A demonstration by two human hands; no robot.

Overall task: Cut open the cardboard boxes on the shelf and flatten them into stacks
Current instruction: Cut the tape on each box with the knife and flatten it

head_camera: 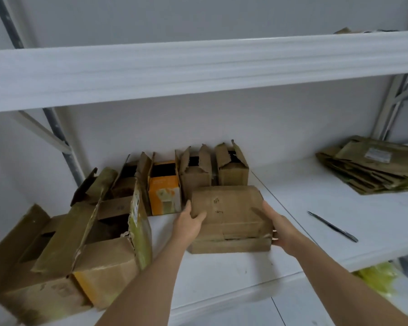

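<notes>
Holding a closed brown cardboard box (231, 217) between both my hands at the middle of the white metal shelf (222, 274).

Starting far left, large worn brown cardboard boxes with torn open flaps (85, 250) sit crowded together at the shelf's left end, and behind them toward the wall stand a small orange and white carton with its top open (164, 191) and two small brown cardboard boxes with raised flaps (212, 170). My left hand (190, 222) grips the closed box's left side, thumb curled over its top face; my right hand (280, 229) clamps the right end, fingers wrapped round the edge. To the right, a slim dark knife-like tool (332, 226) lies flat on the shelf, well apart from my hands. Far right, a stack of flattened brown cardboard (372, 168) rests on the shelf.
</notes>
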